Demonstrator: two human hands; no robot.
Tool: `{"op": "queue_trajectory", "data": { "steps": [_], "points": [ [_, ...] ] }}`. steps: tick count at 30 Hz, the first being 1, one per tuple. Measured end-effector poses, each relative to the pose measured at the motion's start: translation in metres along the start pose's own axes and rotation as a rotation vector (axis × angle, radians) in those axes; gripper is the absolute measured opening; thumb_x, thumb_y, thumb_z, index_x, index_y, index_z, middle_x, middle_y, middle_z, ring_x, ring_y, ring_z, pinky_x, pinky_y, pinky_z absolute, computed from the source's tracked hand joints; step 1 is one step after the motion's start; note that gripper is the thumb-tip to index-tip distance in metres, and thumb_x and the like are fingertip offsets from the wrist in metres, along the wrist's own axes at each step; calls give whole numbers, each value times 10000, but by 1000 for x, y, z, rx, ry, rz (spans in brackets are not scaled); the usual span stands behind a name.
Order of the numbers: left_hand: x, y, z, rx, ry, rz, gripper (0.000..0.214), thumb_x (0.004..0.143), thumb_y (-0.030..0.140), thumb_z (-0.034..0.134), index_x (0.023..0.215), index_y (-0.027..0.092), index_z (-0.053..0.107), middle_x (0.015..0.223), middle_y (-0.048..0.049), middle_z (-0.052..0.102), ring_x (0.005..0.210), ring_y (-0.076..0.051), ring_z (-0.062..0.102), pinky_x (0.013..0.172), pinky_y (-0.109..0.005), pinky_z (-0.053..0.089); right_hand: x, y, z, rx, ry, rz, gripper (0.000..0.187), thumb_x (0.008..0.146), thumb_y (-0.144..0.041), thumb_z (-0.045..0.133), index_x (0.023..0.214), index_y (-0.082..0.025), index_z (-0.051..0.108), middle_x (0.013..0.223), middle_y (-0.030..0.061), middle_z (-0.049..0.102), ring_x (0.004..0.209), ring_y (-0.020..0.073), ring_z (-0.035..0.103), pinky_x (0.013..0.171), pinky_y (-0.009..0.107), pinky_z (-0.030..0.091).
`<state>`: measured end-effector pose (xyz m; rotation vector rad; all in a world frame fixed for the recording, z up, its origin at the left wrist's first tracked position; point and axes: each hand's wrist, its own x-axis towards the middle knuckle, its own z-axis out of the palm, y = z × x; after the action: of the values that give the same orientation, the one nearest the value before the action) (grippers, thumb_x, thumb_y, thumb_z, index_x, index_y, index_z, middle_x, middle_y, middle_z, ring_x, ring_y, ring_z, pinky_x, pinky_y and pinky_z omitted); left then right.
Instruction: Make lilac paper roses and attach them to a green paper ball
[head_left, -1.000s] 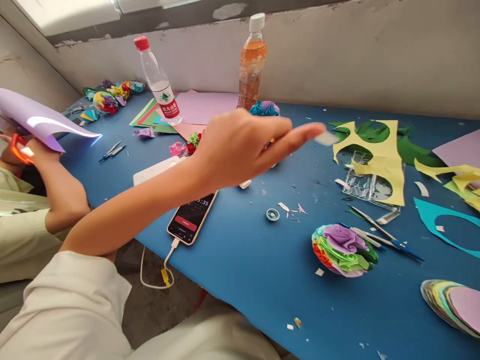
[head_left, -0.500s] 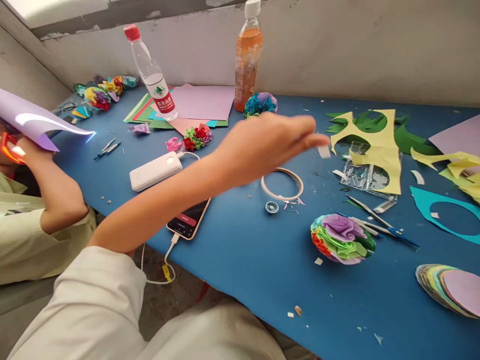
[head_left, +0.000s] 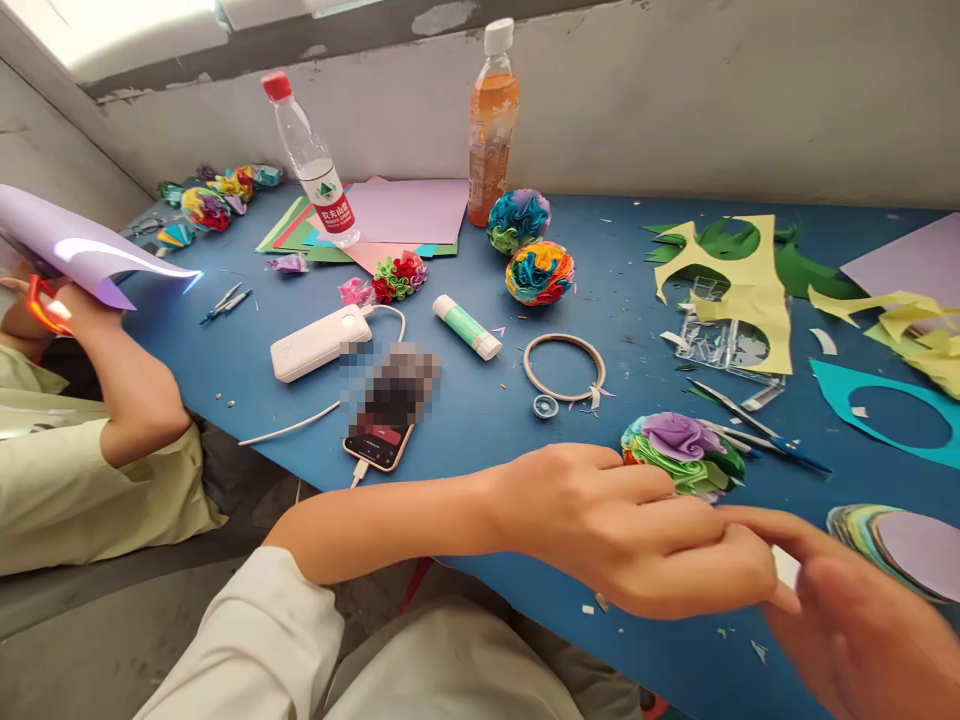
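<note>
My left hand (head_left: 637,530) is closed in a pinch at a small piece of white tape (head_left: 786,566). From the lower right, my right hand (head_left: 862,620) meets it, slightly blurred. Its index finger reaches out against my left fingers, and its fingertips are partly hidden there. Just behind my left hand sits a colourful paper flower ball (head_left: 684,450), its lower edge covered. A stack of paper circles (head_left: 919,550) lies beyond my right hand. The narrow tape roll (head_left: 564,368) lies flat farther back.
Scissors (head_left: 780,450) lie beside the ball. A glue stick (head_left: 466,326), phone (head_left: 382,420), power bank (head_left: 319,340), two bottles and more paper balls stand or lie behind. Cut paper scraps (head_left: 750,280) cover the far right. Another person's arm (head_left: 135,370) is at left.
My left hand has come down toward me and to the right with the white piece. My right hand has entered the view. The glue stick and an orange paper ball are uncovered.
</note>
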<state>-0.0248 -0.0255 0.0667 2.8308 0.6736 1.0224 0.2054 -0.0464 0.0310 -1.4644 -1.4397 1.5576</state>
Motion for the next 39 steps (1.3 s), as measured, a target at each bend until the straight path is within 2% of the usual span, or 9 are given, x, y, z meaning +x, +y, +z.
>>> {"op": "queue_trajectory", "data": {
  "steps": [3, 6, 15, 21, 23, 27, 31, 33, 39],
  "points": [
    [-2, -12, 9, -104, -63, 57, 395, 929, 442, 432, 731, 204, 677, 460, 30, 399, 357, -47, 364, 330, -190, 148, 8, -27, 23, 81, -157, 53, 285, 698, -588, 641, 712, -315, 717, 548, 58, 531, 488, 192, 499, 471, 353, 488],
    [-4, -18, 8, -175, -171, 30, 415, 922, 476, 428, 713, 218, 677, 454, 32, 409, 326, -42, 307, 315, -192, 135, 12, -37, 25, 87, -112, 87, 246, 629, -569, 702, 600, -324, 700, 475, 37, 455, 396, 146, 412, 353, 291, 413],
    [-7, -20, 4, -148, -190, 9, 394, 936, 419, 416, 726, 211, 677, 471, 28, 432, 356, -58, 315, 332, -217, 154, 18, -30, 12, -112, 99, 66, 206, 508, -553, 783, 523, -378, 675, 571, 25, 630, 461, 173, 586, 512, 265, 571],
    [-13, -13, 1, 173, 42, 138, 280, 905, 225, 485, 674, 181, 638, 470, 41, 439, 412, -64, 378, 388, -227, 204, 17, -33, 2, -560, -86, -368, 122, 738, -339, 642, 777, -387, 746, 754, -53, 744, 610, 168, 703, 645, 207, 594],
    [-16, -11, 4, 248, 157, 168, 257, 877, 229, 543, 637, 171, 613, 463, 51, 441, 427, -65, 396, 410, -225, 233, 12, -39, 2, -636, -29, -551, 189, 799, -269, 556, 747, -322, 730, 725, -54, 739, 573, 141, 690, 639, 197, 592],
    [-22, -15, 16, 185, 110, 176, 286, 868, 410, 571, 708, 177, 615, 551, 43, 578, 494, -76, 485, 450, -223, 313, 4, -48, -4, -789, 208, -710, 231, 852, -240, 490, 764, -246, 704, 773, -4, 743, 686, 157, 704, 702, 257, 586],
    [-18, -18, 29, 100, 87, -102, 344, 833, 515, 573, 919, 187, 634, 949, -62, 716, 806, -147, 643, 731, -254, 495, 7, -48, -17, -517, 484, -523, 102, 786, -333, 655, 821, -249, 702, 824, 8, 732, 745, 178, 688, 709, 308, 580],
    [-13, -16, 35, 30, 36, -282, 454, 777, 543, 624, 1045, 177, 609, 1164, -132, 652, 1029, -228, 622, 908, -347, 488, 13, -43, -20, -239, 542, -466, 225, 731, -386, 719, 920, -269, 683, 916, 16, 717, 850, 210, 683, 778, 367, 581],
    [-3, -13, 50, -290, -89, -602, 773, 691, 342, 764, 1345, 172, 389, 1422, -179, 430, 1335, -301, 405, 1107, -471, 344, 31, -16, -15, 61, 267, -417, 545, 758, -413, 692, 1249, -295, 486, 1286, 65, 567, 1076, 232, 626, 993, 457, 484]
  ]
}}
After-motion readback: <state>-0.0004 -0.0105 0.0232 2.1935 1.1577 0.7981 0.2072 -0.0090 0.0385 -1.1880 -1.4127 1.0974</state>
